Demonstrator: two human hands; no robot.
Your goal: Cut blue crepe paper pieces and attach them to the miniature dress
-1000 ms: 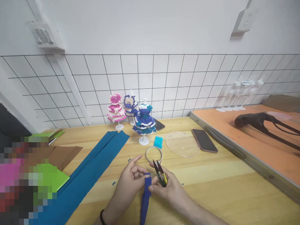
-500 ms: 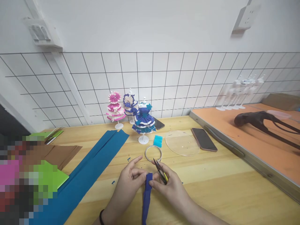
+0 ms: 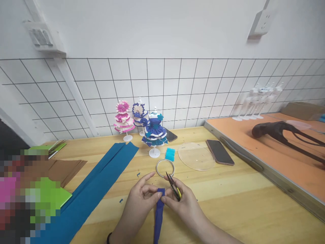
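Observation:
Between my hands a folded strip of dark blue crepe paper (image 3: 158, 217) hangs down toward the table's near side. My left hand (image 3: 144, 196) pinches its top end between thumb and fingers, the index finger stretched away. The thumb of my right hand (image 3: 184, 203) presses the same end from the other side. Small thread snips (image 3: 174, 186) with dark blades and a yellow part rest in my right palm, blades pointing up and left. Just beyond the fingertips lies a roll of tape (image 3: 165, 168), seen as a ring. A bright turquoise pleated piece (image 3: 170, 154) sits behind it.
Small mannequins in paper dresses, one pink (image 3: 124, 118) and one blue (image 3: 154, 130), stand at the back. Long teal paper (image 3: 101, 183) lies left. A clear disc (image 3: 196, 156) and a phone (image 3: 220, 152) lie right, beside an orange-topped table (image 3: 286, 152).
The view has shifted slightly. My left thumb has moved a little further over the top end of the strip; both hands keep hold of it.

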